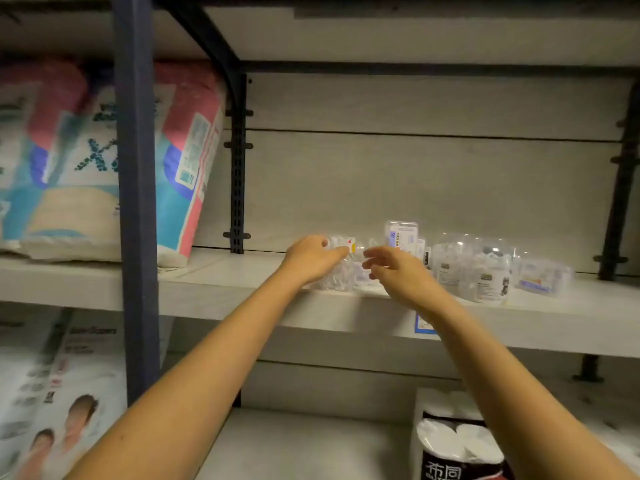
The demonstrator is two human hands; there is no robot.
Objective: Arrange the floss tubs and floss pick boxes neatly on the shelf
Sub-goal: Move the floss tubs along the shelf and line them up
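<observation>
My left hand grips a clear floss tub with a red and yellow label, standing on the grey shelf. My right hand hovers just right of that tub with fingers loosely curled and nothing held. Behind my right hand an upright clear floss pick box stands near the back wall. Right of it stand two clear floss tubs with white labels. A flat floss pick box lies at the far right of the group.
Large diaper packs fill the left bay behind a blue upright post. More packs sit below them. A wrapped pack of paper rolls stands on the lower shelf. A blue price tag hangs on the shelf edge.
</observation>
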